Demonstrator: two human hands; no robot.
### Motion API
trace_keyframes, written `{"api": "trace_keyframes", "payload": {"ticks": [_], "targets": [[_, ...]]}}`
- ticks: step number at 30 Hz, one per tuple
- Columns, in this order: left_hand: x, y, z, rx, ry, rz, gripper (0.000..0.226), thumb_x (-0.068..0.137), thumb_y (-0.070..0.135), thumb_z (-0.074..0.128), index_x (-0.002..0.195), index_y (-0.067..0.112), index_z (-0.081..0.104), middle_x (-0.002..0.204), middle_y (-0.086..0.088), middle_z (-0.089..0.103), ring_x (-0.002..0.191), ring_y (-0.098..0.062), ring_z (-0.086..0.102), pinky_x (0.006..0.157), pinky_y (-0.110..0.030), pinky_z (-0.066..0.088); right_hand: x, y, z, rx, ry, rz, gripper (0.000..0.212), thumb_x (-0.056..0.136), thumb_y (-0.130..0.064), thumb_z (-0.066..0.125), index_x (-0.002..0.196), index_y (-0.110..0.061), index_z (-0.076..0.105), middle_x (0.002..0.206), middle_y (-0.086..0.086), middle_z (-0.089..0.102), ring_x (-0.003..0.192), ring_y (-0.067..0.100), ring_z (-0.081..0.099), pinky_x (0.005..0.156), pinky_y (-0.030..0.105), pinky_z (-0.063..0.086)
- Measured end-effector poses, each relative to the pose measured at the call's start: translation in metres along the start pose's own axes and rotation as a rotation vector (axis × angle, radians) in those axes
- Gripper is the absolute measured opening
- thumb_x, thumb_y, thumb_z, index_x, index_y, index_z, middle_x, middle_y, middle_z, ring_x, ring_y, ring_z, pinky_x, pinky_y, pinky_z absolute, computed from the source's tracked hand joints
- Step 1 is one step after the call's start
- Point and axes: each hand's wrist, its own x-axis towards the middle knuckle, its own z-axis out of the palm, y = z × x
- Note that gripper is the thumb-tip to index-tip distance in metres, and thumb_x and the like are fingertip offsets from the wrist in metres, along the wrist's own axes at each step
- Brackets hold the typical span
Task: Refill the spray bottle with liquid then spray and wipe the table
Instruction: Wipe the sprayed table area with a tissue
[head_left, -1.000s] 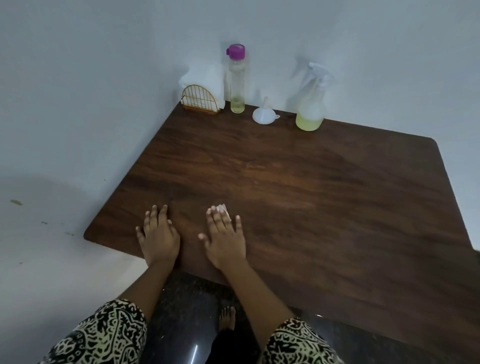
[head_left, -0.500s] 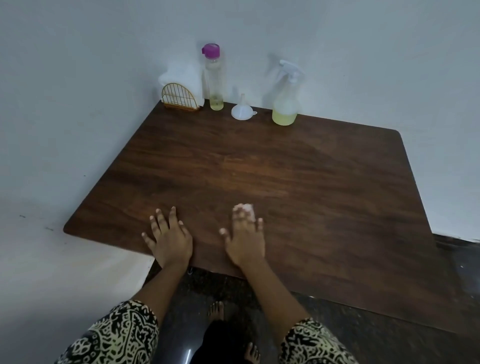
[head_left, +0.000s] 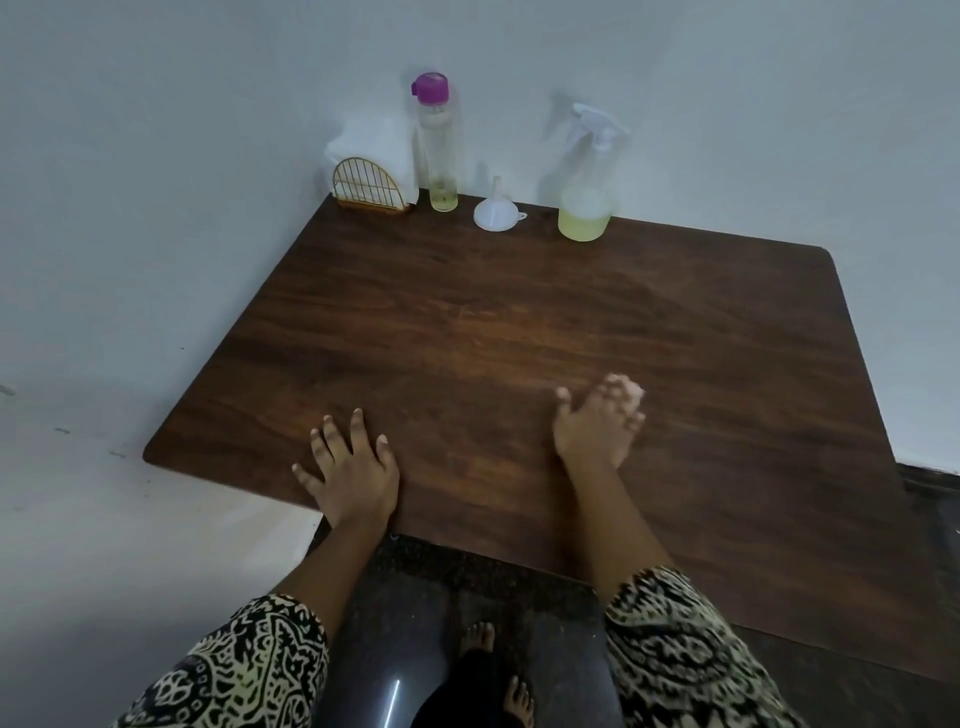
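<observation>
Under the right grip (head_left: 597, 428), out over the middle-right of the counter (head_left: 467, 322), lies a white tissue wad (head_left: 635, 396), with only a corner of it showing past the fingertips. This grip lies palm-down and flat, fingers stretched forward close together on the wad and thumb splayed to the left, pinching nothing. It is blurred, so finer detail of the fingers cannot be made out. To its left and a little nearer the person, the left grip (head_left: 353, 467) rests flat on the bare wood by the counter's near edge, fingers spread wide, holding nothing. The two are well apart. Far beyond the right grip, almost straight ahead of it at the counter's back edge against the wall (head_left: 156, 156), stands the spray bottle (head_left: 586, 192). It is upright with its white trigger head on, and pale yellow-green liquid fills only its lower part. Just left of the bottle a white funnel (head_left: 496, 210) sits mouth-down, spout up. Further left a tall clear bottle (head_left: 440, 150) with a purple cap (head_left: 431, 87) stands upright, a little yellowish liquid at its bottom. Just beside it, in the back left corner, is a gold wire napkin holder (head_left: 370, 188) with white napkins (head_left: 374, 143). Behind both grips, patterned black-and-cream sleeves (head_left: 675, 649) cover the upper arms. Bare feet (head_left: 478, 636) stand on the dark floor (head_left: 467, 584) below the counter's near edge.
</observation>
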Motion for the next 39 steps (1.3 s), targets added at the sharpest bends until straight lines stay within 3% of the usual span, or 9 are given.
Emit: {"api": "trace_keyframes", "payload": {"ticks": [5, 8, 17, 24, 27, 29, 32, 36, 39], "targets": [[0.01, 0.01, -0.001, -0.004, -0.016, -0.033, 0.054, 0.096, 0.041, 0.037, 0.147, 0.025, 0.029, 0.154, -0.016, 0.022, 0.143, -0.034, 0.013, 0.108, -0.068, 0.009, -0.023, -0.103, 0.032, -0.06, -0.129, -0.495, 0.072, 0.098, -0.051, 0.024, 0.152, -0.01, -0.002, 0.161, 0.004, -0.007, 0.147, 0.019, -0.012, 0.117, 0.043, -0.007], [0.02, 0.019, 0.0, -0.014, -0.006, 0.05, 0.052, 0.096, 0.038, 0.039, 0.146, 0.024, 0.032, 0.154, -0.013, 0.023, 0.144, -0.032, 0.013, 0.107, -0.069, 0.005, -0.021, -0.103, 0.035, -0.157, -0.125, -0.591, 0.068, 0.099, -0.051, 0.02, 0.152, -0.015, -0.003, 0.161, -0.001, -0.009, 0.146, 0.014, -0.015, 0.116, 0.044, -0.009], [0.039, 0.042, 0.006, 0.037, -0.034, 0.385, 0.055, 0.097, 0.049, 0.037, 0.148, 0.03, 0.029, 0.159, -0.006, 0.019, 0.147, -0.025, 0.01, 0.113, -0.06, 0.006, 0.061, 0.034, -0.021, -0.12, 0.08, -0.049, 0.068, 0.099, -0.051, 0.021, 0.152, -0.012, 0.004, 0.161, 0.002, 0.003, 0.148, 0.016, -0.004, 0.118, 0.048, 0.001], [0.04, 0.042, 0.008, 0.022, -0.022, 0.409, 0.054, 0.096, 0.047, 0.04, 0.146, 0.029, 0.034, 0.157, -0.006, 0.024, 0.146, -0.025, 0.014, 0.114, -0.058, 0.007, 0.045, 0.049, -0.021, -0.114, 0.118, -0.088, 0.061, 0.102, -0.04, 0.021, 0.15, -0.004, 0.012, 0.159, 0.012, 0.012, 0.148, 0.025, 0.003, 0.118, 0.044, 0.005], [0.041, 0.041, 0.008, 0.022, -0.012, 0.419, 0.053, 0.096, 0.046, 0.043, 0.145, 0.027, 0.038, 0.156, -0.007, 0.027, 0.145, -0.026, 0.017, 0.113, -0.059, 0.009, 0.009, 0.04, -0.003, -0.123, 0.1, -0.197, 0.055, 0.103, -0.028, 0.025, 0.149, 0.0, 0.015, 0.158, 0.017, 0.015, 0.147, 0.029, 0.007, 0.118, 0.042, 0.007], [0.041, 0.042, 0.008, 0.017, -0.011, 0.432, 0.052, 0.095, 0.044, 0.045, 0.144, 0.026, 0.04, 0.155, -0.007, 0.03, 0.145, -0.026, 0.019, 0.112, -0.06, 0.009, -0.015, 0.034, 0.007, -0.12, 0.077, -0.313, 0.048, 0.1, -0.014, 0.029, 0.145, 0.003, 0.027, 0.153, 0.02, 0.028, 0.145, 0.032, 0.019, 0.116, 0.041, 0.02], [0.04, 0.042, 0.009, 0.02, -0.01, 0.453, 0.049, 0.096, 0.041, 0.047, 0.142, 0.025, 0.043, 0.153, -0.007, 0.033, 0.144, -0.026, 0.022, 0.112, -0.06, 0.01, -0.036, 0.031, 0.01, -0.121, 0.073, -0.554, 0.047, 0.081, -0.008, 0.034, 0.116, -0.002, 0.066, 0.119, 0.013, 0.067, 0.119, 0.029, 0.058, 0.085, 0.03, 0.054], [0.033, 0.041, 0.009, -0.022, 0.006, 0.534, 0.045, 0.095, 0.034, 0.051, 0.138, 0.022, 0.048, 0.151, -0.01, 0.036, 0.142, -0.03, 0.026, 0.111, -0.059, 0.019, -0.042, 0.042, 0.004, -0.135, 0.109, -0.849, 0.036, 0.081, -0.021, 0.041, 0.096, -0.016, 0.074, 0.099, -0.002, 0.072, 0.095, 0.016, 0.069, 0.066, 0.019, 0.055], [0.012, 0.054, 0.015, -0.093, -0.049, 0.626, 0.047, 0.092, 0.036, 0.048, 0.136, 0.02, 0.051, 0.15, -0.012, 0.037, 0.14, -0.033, 0.03, 0.11, -0.056, 0.025, -0.039, 0.056, -0.007, -0.099, -0.028, -0.927, 0.024, 0.086, -0.019, 0.05, 0.096, -0.014, 0.071, 0.098, 0.004, 0.07, 0.088, 0.022, 0.065, 0.065, 0.029, 0.054]]}}
